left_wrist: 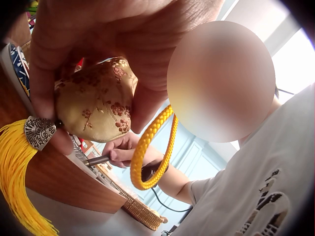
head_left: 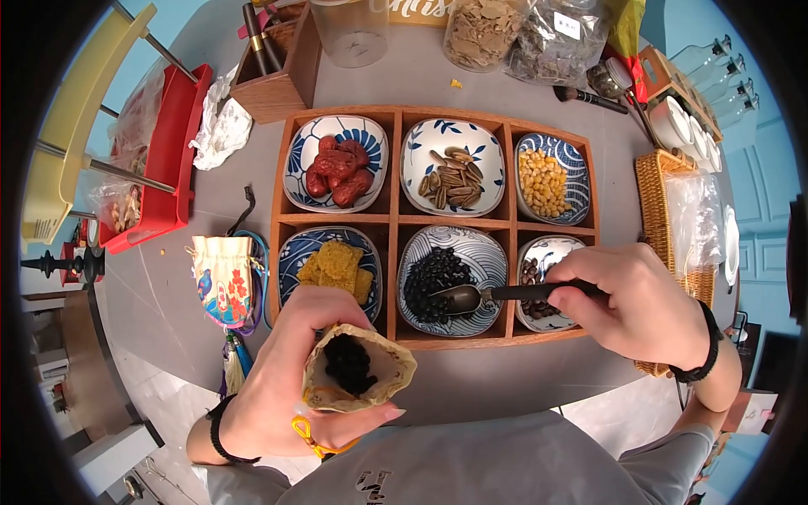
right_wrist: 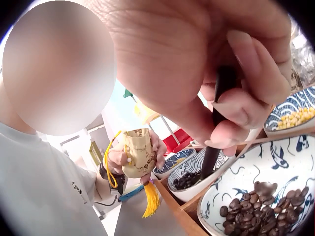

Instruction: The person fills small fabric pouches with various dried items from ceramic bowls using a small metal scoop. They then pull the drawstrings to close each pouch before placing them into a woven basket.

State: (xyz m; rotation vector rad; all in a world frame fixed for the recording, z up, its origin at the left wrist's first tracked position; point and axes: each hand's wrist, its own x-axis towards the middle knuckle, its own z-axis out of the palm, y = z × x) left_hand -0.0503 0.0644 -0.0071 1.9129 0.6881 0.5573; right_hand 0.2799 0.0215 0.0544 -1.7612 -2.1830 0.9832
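Note:
My left hand [head_left: 273, 370] grips a gold brocade drawstring pouch [left_wrist: 96, 105], its mouth turned up, with black beans [head_left: 348, 360] inside. A yellow tassel [left_wrist: 17, 172] and a yellow cord [left_wrist: 142, 147] hang from the pouch. My right hand [head_left: 635, 299] pinches the black handle of a metal spoon [head_left: 526, 291]. The spoon's tip lies in black beans [head_left: 431, 271] in a blue-and-white bowl [head_left: 488, 252], front middle of the wooden divided tray [head_left: 394, 220]. Dark brown beans [right_wrist: 263, 211] sit in the bowl beneath my right hand.
Other tray bowls hold red dates [head_left: 339, 172], striped seeds [head_left: 452, 178], corn kernels [head_left: 543, 183] and yellow chunks [head_left: 339, 268]. An embroidered pouch [head_left: 225, 282] lies left of the tray. Behind stand a wooden box [head_left: 278, 84] and a clear container [head_left: 352, 34]; a wicker basket [head_left: 656, 202] is right.

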